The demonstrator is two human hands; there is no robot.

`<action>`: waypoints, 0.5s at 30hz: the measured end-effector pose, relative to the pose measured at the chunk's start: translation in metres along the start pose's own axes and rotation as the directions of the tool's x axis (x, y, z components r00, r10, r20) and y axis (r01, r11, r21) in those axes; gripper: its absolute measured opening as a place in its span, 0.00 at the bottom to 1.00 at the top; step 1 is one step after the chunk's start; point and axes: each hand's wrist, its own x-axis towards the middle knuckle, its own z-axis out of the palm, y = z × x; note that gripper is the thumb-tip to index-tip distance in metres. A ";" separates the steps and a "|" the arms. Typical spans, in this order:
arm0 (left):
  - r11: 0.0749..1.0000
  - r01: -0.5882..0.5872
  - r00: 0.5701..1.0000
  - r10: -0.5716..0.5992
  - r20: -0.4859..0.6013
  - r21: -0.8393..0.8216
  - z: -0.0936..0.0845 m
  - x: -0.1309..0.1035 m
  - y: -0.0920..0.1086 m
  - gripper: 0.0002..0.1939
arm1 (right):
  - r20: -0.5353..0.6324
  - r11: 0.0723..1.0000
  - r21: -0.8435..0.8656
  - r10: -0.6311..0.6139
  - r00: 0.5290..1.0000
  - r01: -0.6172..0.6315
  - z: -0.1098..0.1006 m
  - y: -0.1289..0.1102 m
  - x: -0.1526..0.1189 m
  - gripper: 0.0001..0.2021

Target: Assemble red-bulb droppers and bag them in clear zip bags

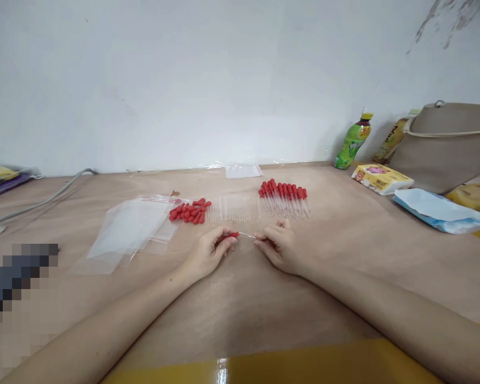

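Between thumb and fingers, my left hand [216,248] pinches a red rubber bulb [234,234]. My right hand [278,246] grips the far end of a clear glass dropper tube [247,235], whose other end meets the bulb's mouth. How deep the tube sits in the bulb I cannot tell. Just beyond my left hand lies a pile of loose red rubber bulbs [190,212]. Beside it, a row of bare clear tubes [229,208] is laid out. Past my right hand rests a group of droppers [285,197] with red bulbs on their tubes.
Clear zip bags [132,229] lie at left, with another bag [244,170] by the wall. A grey cable [52,197] runs along the left. At right stand a green bottle [352,143], a tissue pack [382,178], a blue-white packet [438,209] and a grey bag [444,146].
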 end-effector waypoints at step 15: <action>0.974 -0.154 0.988 0.149 0.040 0.165 -0.003 -0.007 0.001 0.07 | 0.054 0.993 0.101 -0.075 0.996 0.069 0.001 0.014 0.000 0.07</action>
